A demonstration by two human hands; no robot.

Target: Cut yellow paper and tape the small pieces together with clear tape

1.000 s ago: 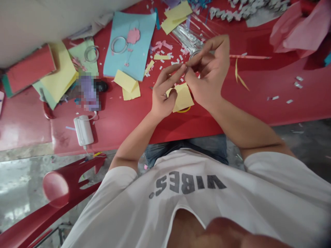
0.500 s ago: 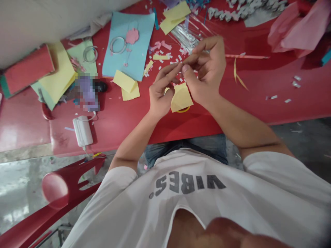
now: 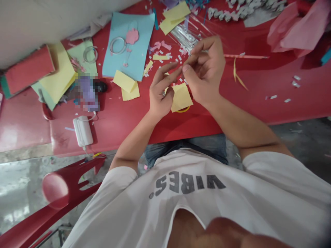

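Note:
My left hand (image 3: pixel 160 94) hovers over the red table (image 3: pixel 124 127), fingers spread, its fingertips close to my right hand (image 3: pixel 204 72). A ring sits on one of its fingers. My right hand pinches thumb against fingers, and I cannot tell whether something thin lies in the pinch. Under both hands lies a square of yellow paper (image 3: pixel 182 98), partly covered by my left palm. A yellow tape roll (image 3: pixel 183 110) peeks out beneath it. Small paper scraps (image 3: pixel 173 58) are scattered just beyond my fingertips.
A blue sheet (image 3: pixel 128 44) holds a pink paper flower and clear tape rolls. Yellow and green papers, a blurred purple object, a white adapter (image 3: pixel 82 131), silver strips and pink tissue (image 3: pixel 294 29) surround me. A red chair (image 3: pixel 62 187) stands at lower left.
My left fingers have spread and eased back from my right fingertips. Both hands have shifted slightly, and my right hand now covers less of the yellow square.

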